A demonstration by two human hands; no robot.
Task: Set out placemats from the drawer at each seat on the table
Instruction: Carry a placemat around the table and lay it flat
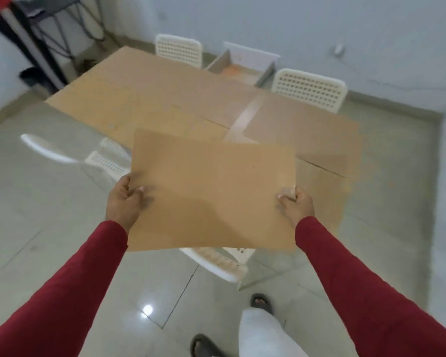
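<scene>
I hold a tan rectangular placemat (214,191) flat in the air in front of me, above the near edge of the brown table (144,96). My left hand (125,199) grips its left edge and my right hand (295,203) grips its right edge. Another tan placemat (301,127) lies on the table's right side. An open drawer (240,69) stands beyond the table's far edge; something orange shows inside it.
White perforated chairs stand around the table: one at the far side (179,50), one at the far right (309,88), one at the near left (106,158), and one just below the held mat (222,261). Grey tiled floor lies underfoot. A dark metal stand (36,29) is at the back left.
</scene>
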